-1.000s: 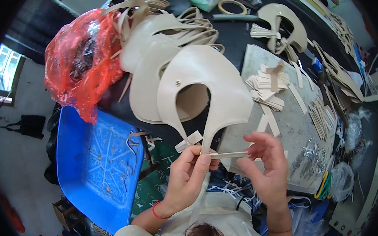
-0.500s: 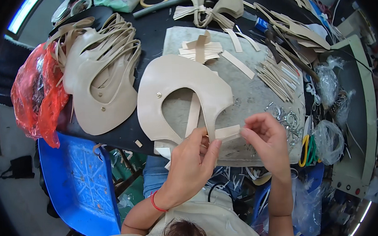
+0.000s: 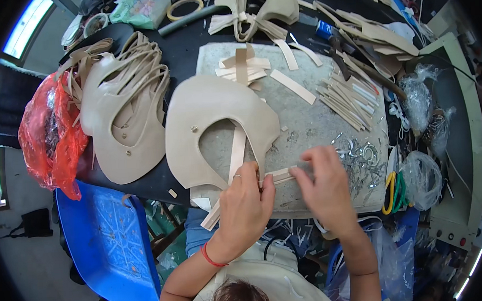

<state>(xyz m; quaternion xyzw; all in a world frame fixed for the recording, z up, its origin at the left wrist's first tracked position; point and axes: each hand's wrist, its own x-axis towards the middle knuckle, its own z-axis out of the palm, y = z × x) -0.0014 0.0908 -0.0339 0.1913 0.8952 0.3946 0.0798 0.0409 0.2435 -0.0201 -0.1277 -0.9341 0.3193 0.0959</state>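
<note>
A beige leather panel (image 3: 221, 99) with a large teardrop opening and a small gold stud lies in front of me. My left hand (image 3: 242, 208) is closed round its narrow lower arm, where a short pale leather strip (image 3: 281, 175) sticks out to the right. My right hand (image 3: 326, 186), slightly blurred, has thumb and fingertips pinched at that strip's free end. A longer strip (image 3: 237, 150) shows through the opening. It passes under my left hand, and its lower end juts out toward my lap. The grip under my left fingers is hidden.
A grey work slab (image 3: 300, 130) bears loose strips (image 3: 292, 86), a bundle of thin strips (image 3: 345, 102) and metal rings (image 3: 365, 156). Stacked panels (image 3: 123, 119) and a red plastic bag (image 3: 46, 129) lie left. Scissors (image 3: 390, 191) lie right; a blue tray (image 3: 108, 236) stands lower left.
The panel and slab have shifted a little left in view. My right hand has turned and closed in on the strip's end, and the strip now shows a lengthwise fold line.
</note>
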